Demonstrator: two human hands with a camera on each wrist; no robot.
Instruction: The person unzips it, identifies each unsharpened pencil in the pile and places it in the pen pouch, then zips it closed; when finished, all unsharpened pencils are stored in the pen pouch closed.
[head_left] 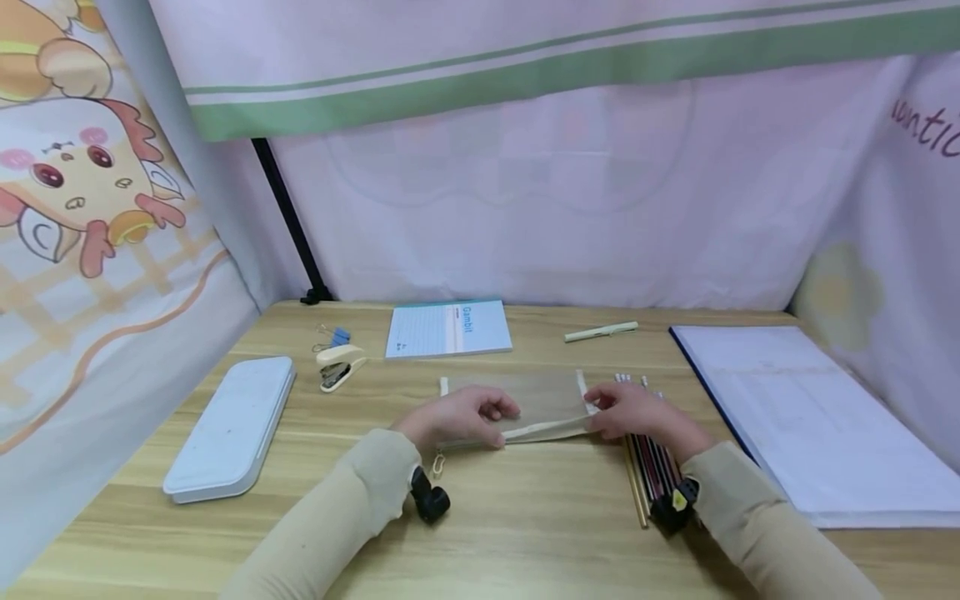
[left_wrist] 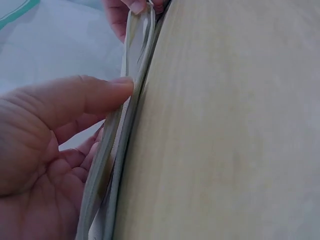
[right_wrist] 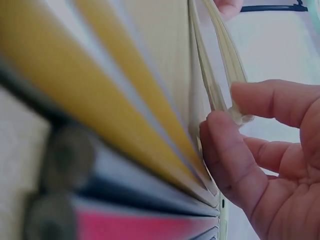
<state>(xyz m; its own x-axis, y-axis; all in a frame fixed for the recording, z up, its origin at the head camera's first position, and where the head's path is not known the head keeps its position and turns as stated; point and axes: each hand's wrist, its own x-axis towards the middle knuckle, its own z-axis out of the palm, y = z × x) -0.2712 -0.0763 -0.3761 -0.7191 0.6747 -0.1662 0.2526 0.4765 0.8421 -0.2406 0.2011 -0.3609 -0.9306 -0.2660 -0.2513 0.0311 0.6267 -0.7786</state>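
Note:
A flat, see-through zip pouch (head_left: 547, 392) with pale edging lies in front of me, its long opening facing my body. My left hand (head_left: 459, 415) grips the near rim, thumb on the pouch edge (left_wrist: 107, 150) and the other fingers behind it. At the opening's right end, my right hand (head_left: 633, 412) pinches the corner between thumb and fingers. The two edges of the opening (right_wrist: 217, 65) stand slightly apart. A small zipper pull (head_left: 438, 464) hangs at the left end. Several pencils (head_left: 648, 475) lie under and beside my right hand, gold, black and red among them.
To the left lie a white pencil case (head_left: 232, 429), a cream stapler (head_left: 339, 367) and blue binder clips (head_left: 337, 337). A notebook (head_left: 450, 329) and a pale pen (head_left: 600, 332) lie at the back. A large white folder with a dark edge (head_left: 810, 417) covers the right side.

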